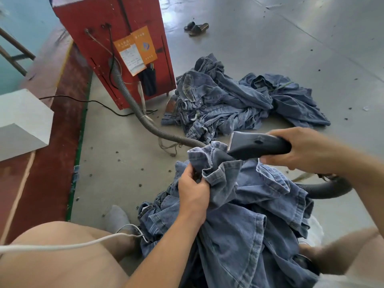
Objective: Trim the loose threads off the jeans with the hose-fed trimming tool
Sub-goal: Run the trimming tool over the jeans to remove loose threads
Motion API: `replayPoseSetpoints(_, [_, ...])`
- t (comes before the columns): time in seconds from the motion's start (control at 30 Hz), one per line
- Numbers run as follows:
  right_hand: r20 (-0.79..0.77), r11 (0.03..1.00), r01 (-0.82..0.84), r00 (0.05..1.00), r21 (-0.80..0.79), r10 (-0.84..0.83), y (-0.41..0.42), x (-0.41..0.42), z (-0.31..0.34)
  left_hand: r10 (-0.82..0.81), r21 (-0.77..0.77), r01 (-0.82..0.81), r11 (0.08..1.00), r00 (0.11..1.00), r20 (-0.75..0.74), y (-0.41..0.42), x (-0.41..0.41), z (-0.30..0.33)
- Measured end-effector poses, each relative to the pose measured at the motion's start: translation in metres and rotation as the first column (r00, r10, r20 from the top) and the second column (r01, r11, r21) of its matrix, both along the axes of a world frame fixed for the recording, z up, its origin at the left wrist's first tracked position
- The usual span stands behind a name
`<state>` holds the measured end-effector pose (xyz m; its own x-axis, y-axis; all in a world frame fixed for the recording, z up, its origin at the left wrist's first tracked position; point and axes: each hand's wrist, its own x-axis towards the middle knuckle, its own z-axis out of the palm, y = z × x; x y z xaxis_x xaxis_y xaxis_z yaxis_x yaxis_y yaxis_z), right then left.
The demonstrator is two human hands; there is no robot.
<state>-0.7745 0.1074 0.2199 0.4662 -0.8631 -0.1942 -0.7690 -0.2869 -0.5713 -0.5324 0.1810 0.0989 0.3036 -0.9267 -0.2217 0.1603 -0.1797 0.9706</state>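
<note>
On the jeans (pixel 239 204), right hand (pixel 301 150) holds trimmer (pixel 259 145).

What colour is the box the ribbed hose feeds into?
Red; the tall metal box shows in the head view.

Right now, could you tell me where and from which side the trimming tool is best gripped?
Grip the trimming tool on its rounded rear handle, coming from the person's right, as the right hand does. The flat cutting head points left at the jeans hem bunched in the left hand.
</note>
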Motion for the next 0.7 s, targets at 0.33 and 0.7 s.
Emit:
replayPoseSetpoints(0.33, [-0.096,0.998,0.043,0.994,-0.041,-0.046,-0.001,0.026,-0.028,-0.184,-0.031,0.181,0.983,0.975,-0.128,-0.002,-0.003,0.001])
replayPoseSetpoints(0.7, [-0.015,0.949,0.265,0.962,-0.17,-0.272,-0.003,0.024,-0.033,-0.035,0.042,0.05,0.998,0.953,-0.302,-0.012,-0.001,-0.001])
